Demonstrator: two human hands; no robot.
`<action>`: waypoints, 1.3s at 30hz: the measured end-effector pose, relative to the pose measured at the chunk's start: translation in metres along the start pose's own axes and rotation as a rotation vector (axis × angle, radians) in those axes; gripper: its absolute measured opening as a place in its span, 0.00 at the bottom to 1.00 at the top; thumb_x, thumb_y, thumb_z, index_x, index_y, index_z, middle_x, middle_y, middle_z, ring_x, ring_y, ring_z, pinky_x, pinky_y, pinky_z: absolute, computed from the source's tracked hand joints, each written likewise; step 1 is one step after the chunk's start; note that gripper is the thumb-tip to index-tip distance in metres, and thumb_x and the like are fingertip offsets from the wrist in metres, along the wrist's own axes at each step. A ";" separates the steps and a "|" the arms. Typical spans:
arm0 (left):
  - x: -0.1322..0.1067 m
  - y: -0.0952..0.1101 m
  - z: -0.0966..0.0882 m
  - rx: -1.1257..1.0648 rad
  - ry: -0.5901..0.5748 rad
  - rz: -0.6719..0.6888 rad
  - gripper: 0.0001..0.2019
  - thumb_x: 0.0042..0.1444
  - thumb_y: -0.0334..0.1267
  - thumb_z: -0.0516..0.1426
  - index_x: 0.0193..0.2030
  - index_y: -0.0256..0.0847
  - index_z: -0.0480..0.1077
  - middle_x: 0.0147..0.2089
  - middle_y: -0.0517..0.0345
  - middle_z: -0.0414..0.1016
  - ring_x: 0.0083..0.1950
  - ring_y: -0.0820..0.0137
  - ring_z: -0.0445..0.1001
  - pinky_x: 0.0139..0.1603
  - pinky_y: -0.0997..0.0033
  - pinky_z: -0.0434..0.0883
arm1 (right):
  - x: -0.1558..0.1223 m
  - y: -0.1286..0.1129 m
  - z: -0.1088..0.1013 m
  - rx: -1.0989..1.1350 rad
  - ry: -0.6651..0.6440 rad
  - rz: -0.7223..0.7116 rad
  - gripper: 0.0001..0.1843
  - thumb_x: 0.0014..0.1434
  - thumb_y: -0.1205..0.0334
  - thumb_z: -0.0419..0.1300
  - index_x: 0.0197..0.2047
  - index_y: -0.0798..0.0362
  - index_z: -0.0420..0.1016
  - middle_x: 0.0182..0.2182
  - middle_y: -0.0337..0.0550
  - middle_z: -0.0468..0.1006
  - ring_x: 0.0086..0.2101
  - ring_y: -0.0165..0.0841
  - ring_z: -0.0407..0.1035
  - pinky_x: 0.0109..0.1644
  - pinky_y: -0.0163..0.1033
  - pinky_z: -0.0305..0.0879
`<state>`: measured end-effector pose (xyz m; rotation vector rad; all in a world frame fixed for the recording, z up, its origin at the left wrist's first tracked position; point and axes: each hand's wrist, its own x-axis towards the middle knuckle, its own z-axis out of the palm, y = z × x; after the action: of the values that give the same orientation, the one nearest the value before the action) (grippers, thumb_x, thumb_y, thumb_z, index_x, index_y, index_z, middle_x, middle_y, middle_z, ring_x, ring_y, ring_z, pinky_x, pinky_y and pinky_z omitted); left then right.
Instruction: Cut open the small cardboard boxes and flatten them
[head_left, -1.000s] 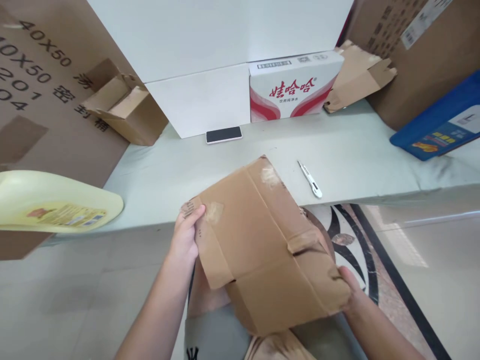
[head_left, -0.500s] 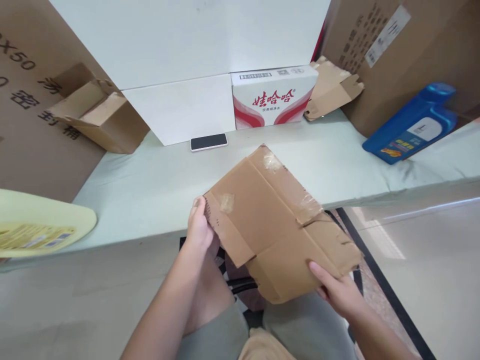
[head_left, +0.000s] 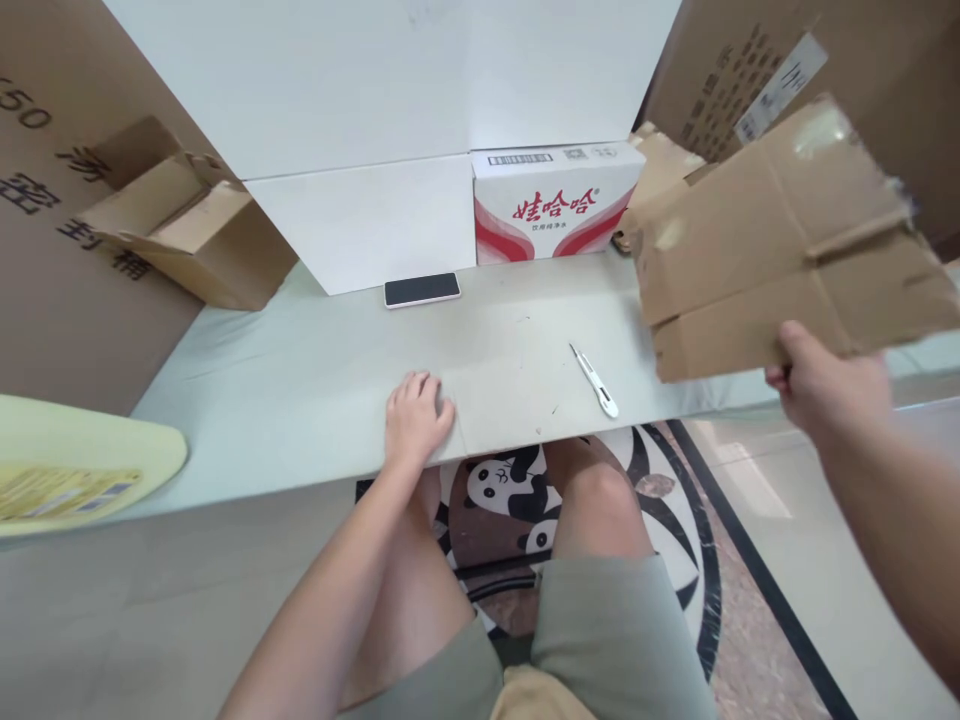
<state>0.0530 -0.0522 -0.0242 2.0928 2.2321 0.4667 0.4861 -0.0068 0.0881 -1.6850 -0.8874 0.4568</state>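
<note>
A flattened piece of brown cardboard (head_left: 739,240) with bits of clear tape is held up at the right. My right hand (head_left: 836,385) pinches its lower edge, the thumb on the near face and the other fingers mostly behind it. My left hand (head_left: 416,415) rests on the table's front edge, palm down with loosely bent fingers and nothing seen in it. Between the two hands lies a white utility knife (head_left: 594,382), its thin tip pointing away from me. Farther back, a phone (head_left: 422,290) with a dark screen lies in front of the white boxes.
A pale cloth covers the table (head_left: 300,400). At its back stand white panels and a red-and-white carton (head_left: 555,205). An open cardboard box (head_left: 217,235) sits at left, near a pale yellow bottle (head_left: 82,460). Large brown cartons flank both sides; the held cardboard hides part of the right side.
The cardboard has swung from in front of me up to the right in my right hand. My left hand has let go of it and now lies on the table. The knife has come into view.
</note>
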 end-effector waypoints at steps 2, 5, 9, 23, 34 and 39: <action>0.000 0.001 -0.001 0.008 -0.011 -0.008 0.20 0.61 0.40 0.51 0.56 0.36 0.72 0.65 0.41 0.70 0.69 0.49 0.63 0.69 0.48 0.60 | 0.044 -0.027 0.034 -0.003 0.010 -0.010 0.06 0.59 0.65 0.63 0.37 0.47 0.69 0.33 0.41 0.75 0.22 0.28 0.62 0.26 0.43 0.64; 0.001 -0.002 -0.002 -0.011 -0.006 -0.006 0.20 0.61 0.40 0.51 0.56 0.37 0.73 0.65 0.41 0.70 0.69 0.50 0.63 0.68 0.48 0.60 | 0.083 -0.058 0.082 -0.003 -0.083 -0.045 0.08 0.63 0.69 0.61 0.46 0.51 0.72 0.42 0.46 0.77 0.30 0.29 0.69 0.40 0.46 0.72; 0.001 -0.005 0.001 -0.102 0.030 -0.007 0.17 0.60 0.38 0.52 0.54 0.39 0.73 0.63 0.39 0.71 0.68 0.47 0.64 0.67 0.44 0.60 | 0.052 -0.048 0.116 -0.157 -0.345 -0.060 0.18 0.67 0.65 0.54 0.58 0.62 0.67 0.51 0.60 0.76 0.36 0.30 0.76 0.44 0.45 0.71; -0.012 -0.011 -0.001 -0.384 0.086 -0.043 0.10 0.56 0.29 0.57 0.43 0.38 0.75 0.53 0.42 0.78 0.61 0.55 0.72 0.66 0.52 0.64 | -0.244 0.040 0.193 -0.594 -0.857 -1.038 0.22 0.68 0.60 0.48 0.60 0.55 0.72 0.63 0.53 0.72 0.64 0.49 0.62 0.66 0.59 0.54; 0.117 -0.179 -0.115 -0.241 0.189 -0.335 0.25 0.53 0.20 0.57 0.59 0.27 0.65 0.55 0.37 0.74 0.59 0.52 0.72 0.64 0.42 0.64 | -0.247 0.037 0.198 -0.743 -0.844 -1.054 0.22 0.67 0.59 0.49 0.60 0.52 0.73 0.64 0.52 0.71 0.65 0.49 0.59 0.66 0.57 0.50; 0.166 -0.243 -0.187 -0.053 0.330 -0.521 0.28 0.47 0.20 0.63 0.56 0.30 0.63 0.59 0.40 0.71 0.64 0.47 0.66 0.65 0.31 0.57 | -0.246 0.037 0.199 -0.763 -0.872 -1.045 0.23 0.67 0.57 0.50 0.61 0.51 0.73 0.65 0.50 0.70 0.65 0.49 0.59 0.66 0.57 0.49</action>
<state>-0.2408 0.0657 0.1220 1.3972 2.7699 0.8575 0.2012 -0.0657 -0.0423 -1.3231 -2.6389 0.0784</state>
